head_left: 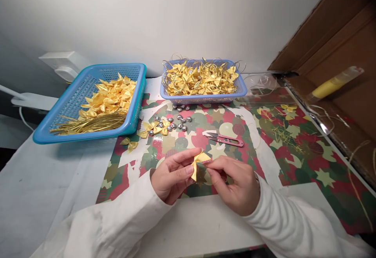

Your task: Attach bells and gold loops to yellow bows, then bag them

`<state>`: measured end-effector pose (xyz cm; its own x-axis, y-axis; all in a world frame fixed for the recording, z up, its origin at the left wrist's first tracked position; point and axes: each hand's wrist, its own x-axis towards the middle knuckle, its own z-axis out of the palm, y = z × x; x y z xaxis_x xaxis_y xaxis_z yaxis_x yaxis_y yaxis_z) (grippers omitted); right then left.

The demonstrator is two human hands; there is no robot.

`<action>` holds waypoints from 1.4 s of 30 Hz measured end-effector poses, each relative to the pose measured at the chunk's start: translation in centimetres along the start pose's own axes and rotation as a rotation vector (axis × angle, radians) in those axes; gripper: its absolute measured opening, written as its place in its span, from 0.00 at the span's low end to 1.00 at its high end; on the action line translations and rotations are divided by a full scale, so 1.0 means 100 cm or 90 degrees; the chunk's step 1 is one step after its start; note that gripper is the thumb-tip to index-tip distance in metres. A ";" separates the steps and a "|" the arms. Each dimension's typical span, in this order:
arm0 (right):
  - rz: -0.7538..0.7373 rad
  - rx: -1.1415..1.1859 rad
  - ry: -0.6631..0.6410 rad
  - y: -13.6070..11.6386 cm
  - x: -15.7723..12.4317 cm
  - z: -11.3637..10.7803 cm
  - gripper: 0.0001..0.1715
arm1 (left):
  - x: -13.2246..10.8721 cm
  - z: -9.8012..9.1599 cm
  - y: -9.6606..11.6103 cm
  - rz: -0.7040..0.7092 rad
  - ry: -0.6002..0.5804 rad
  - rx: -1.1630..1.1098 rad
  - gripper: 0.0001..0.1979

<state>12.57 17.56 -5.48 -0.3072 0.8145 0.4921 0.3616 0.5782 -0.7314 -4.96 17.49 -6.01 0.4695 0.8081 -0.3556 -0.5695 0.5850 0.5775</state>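
Note:
My left hand (175, 175) pinches a yellow ribbon bow (197, 164) between thumb and fingers, above the front of the patterned sheet. Just to the right of the bow, my right hand (236, 182) is closed in a pinch, its fingertips close to the ribbon. Whatever those fingertips hold is too small to make out. Beyond my hands lie pink-handled thread snips (232, 141). Several small silver bells (180, 121) are scattered farther back, with loose yellow bows (148, 129) among and beside them.
At the left stands a blue basket (79, 138) with yellow bows and a bundle of gold cords (94, 124). A second blue basket (202, 99) by the wall holds bows with gold loops. Thread scraps (283, 138) lie at right, beside a cardboard box (331, 42) and a yellow spool (330, 86).

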 end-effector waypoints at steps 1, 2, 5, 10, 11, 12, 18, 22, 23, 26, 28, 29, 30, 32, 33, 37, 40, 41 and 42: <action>-0.001 -0.001 0.001 0.000 0.000 0.000 0.10 | 0.000 0.000 0.000 -0.001 0.002 0.002 0.16; -0.002 -0.002 0.001 0.000 0.000 0.000 0.10 | 0.000 0.000 0.000 -0.002 0.002 0.003 0.16; -0.003 -0.002 -0.002 0.000 0.001 -0.001 0.10 | 0.001 0.000 0.000 0.000 -0.003 -0.003 0.16; -0.007 -0.004 0.000 -0.001 0.001 -0.001 0.10 | 0.000 -0.001 0.000 0.002 -0.016 -0.020 0.15; -0.008 -0.004 0.001 -0.001 0.001 -0.001 0.10 | 0.000 -0.001 0.000 0.001 -0.015 -0.022 0.15; -0.010 -0.004 0.002 -0.001 0.001 -0.001 0.10 | 0.000 -0.001 0.000 0.001 -0.013 -0.024 0.15; -0.009 -0.006 -0.001 -0.001 0.001 -0.001 0.11 | 0.000 0.000 0.001 0.002 0.002 -0.016 0.16; -0.008 -0.003 0.000 -0.001 0.001 -0.002 0.11 | 0.000 0.002 0.001 -0.001 0.005 -0.014 0.16; -0.009 -0.002 0.001 -0.001 0.001 -0.002 0.11 | 0.000 0.002 0.001 -0.001 0.008 -0.015 0.16; -0.010 -0.006 0.003 -0.001 0.002 -0.001 0.11 | 0.000 0.003 0.000 -0.007 0.020 -0.010 0.16; -0.010 -0.007 0.003 -0.001 0.001 -0.001 0.11 | 0.000 0.002 0.000 -0.011 0.017 -0.001 0.16; -0.010 -0.006 0.002 -0.001 0.001 -0.001 0.11 | 0.000 0.002 0.000 -0.012 0.014 0.001 0.16; -0.011 -0.004 0.003 -0.001 0.001 -0.001 0.11 | 0.000 0.001 0.000 -0.012 0.011 0.002 0.16; -0.010 -0.003 0.002 -0.001 0.000 -0.001 0.11 | 0.000 0.001 0.000 -0.011 0.009 -0.002 0.16; -0.010 -0.004 0.001 -0.001 0.000 -0.001 0.11 | 0.000 0.001 0.000 -0.010 0.007 -0.006 0.16; -0.011 -0.005 0.000 -0.001 0.000 -0.001 0.11 | -0.001 0.001 0.000 -0.012 0.004 -0.018 0.16; -0.012 -0.011 0.001 -0.001 0.001 -0.001 0.11 | -0.001 0.002 0.000 -0.012 0.010 -0.024 0.16; -0.013 -0.013 0.003 -0.001 0.001 -0.001 0.11 | -0.001 0.003 0.000 -0.012 0.009 -0.023 0.16; -0.014 -0.017 0.004 -0.001 0.001 -0.001 0.11 | -0.001 0.003 0.000 -0.013 0.009 -0.020 0.16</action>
<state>12.60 17.59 -5.29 -0.3097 0.8020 0.5107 0.3778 0.5967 -0.7080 -4.82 17.44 -5.74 0.4717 0.7969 -0.3774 -0.5812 0.6029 0.5465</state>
